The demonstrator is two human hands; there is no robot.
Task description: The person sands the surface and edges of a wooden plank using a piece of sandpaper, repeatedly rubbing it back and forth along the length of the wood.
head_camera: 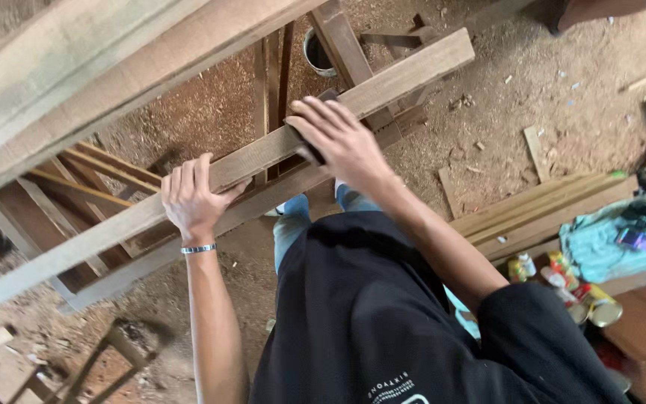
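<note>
A long pale wooden plank point(405, 75) runs diagonally from lower left to upper right, resting on a wooden frame. My left hand point(192, 198) grips its near edge, fingers curled over the top, with a metal bracelet at the wrist. My right hand point(338, 138) lies palm down on the plank further right, pressing a dark block-like thing point(312, 153) against the wood. What that dark thing is cannot be told. I wear a black shirt and blue jeans.
A thick beam point(76, 60) crosses the upper left. Stacked planks point(540, 209) lie at right beside a teal cloth point(600, 243) and small cans and bottles point(562, 277). Sawdust and wood scraps cover the ground. A round container point(315, 56) sits beyond the frame.
</note>
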